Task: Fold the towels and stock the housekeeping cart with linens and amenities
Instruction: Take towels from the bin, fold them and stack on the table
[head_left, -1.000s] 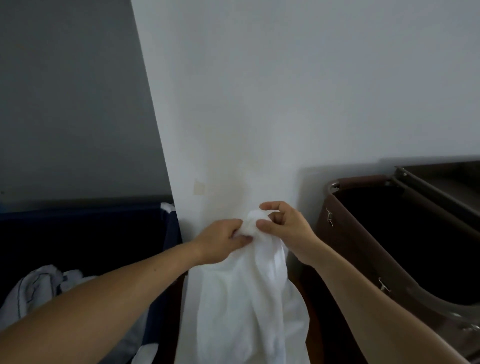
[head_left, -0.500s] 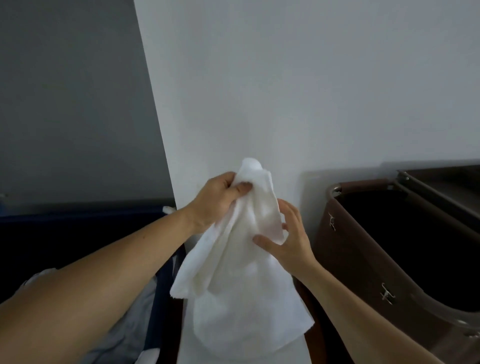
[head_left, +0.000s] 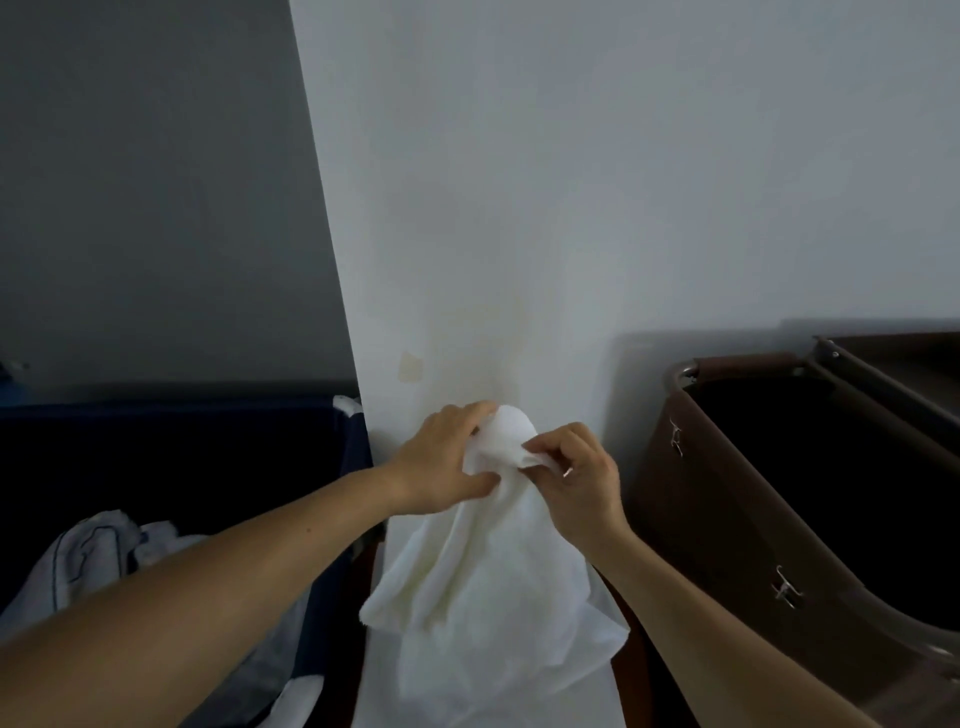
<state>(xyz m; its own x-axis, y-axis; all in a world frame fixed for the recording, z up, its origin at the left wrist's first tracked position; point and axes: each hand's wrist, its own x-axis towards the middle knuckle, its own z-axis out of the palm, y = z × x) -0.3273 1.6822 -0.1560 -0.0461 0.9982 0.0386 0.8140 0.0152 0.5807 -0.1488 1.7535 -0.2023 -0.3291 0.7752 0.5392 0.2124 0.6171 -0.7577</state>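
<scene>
A white towel (head_left: 488, 587) hangs in the air in front of the white wall corner, bunched at its top and drooping loosely below. My left hand (head_left: 441, 462) grips the bunched top from the left side. My right hand (head_left: 576, 478) pinches a top edge of the same towel from the right, a ring on one finger. Both hands are close together at about the same height.
A dark blue linen bin (head_left: 353, 452) stands at the left with crumpled white and blue-trimmed laundry (head_left: 98, 551) inside. A brown cart bag on a metal frame (head_left: 727, 499) stands at the right, its inside dark. The white wall corner (head_left: 467, 208) is straight ahead.
My left hand has come down from its raised hold on the towel. My right hand has moved up from the towel's side to pinch its top edge next to the left hand.
</scene>
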